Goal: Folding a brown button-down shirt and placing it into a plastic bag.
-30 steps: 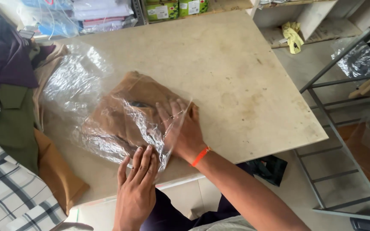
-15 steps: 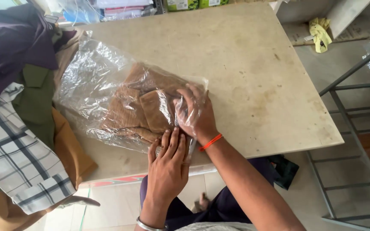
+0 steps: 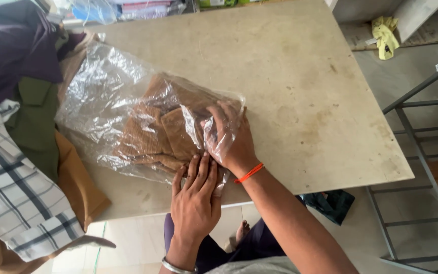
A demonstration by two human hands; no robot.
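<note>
A clear plastic bag point(image 3: 128, 116) lies on the beige counter point(image 3: 300, 91), near its left and front edge, and inside it there is a folded brown garment point(image 3: 163, 132) of ribbed cloth. The garment sits in the right part of the bag, and the left part of the bag is crumpled and looks almost empty. The right hand point(image 3: 229, 137), with an orange band point(image 3: 249, 173) on its wrist, is pushed into the open mouth of the bag, so the plastic film covers the fingers; the hand lies flat with the fingers spread on the brown garment and does not grip it. The left hand point(image 3: 196, 195), which has a metal bracelet point(image 3: 177, 266) on the wrist, is open too, and its straight fingers press on the bag edge from outside, just beside the right hand and touching the plastic. At the left side of the counter there is a pile of clothes: a dark purple garment point(image 3: 11, 50), a green garment point(image 3: 34, 122), a white checked shirt point(image 3: 16, 198) and an ochre cloth point(image 3: 79, 187) which hangs over the counter edge. At the right side a grey metal rack point(image 3: 411, 147) stands on the floor, and a yellow cloth point(image 3: 385, 34) lies further behind it.
</note>
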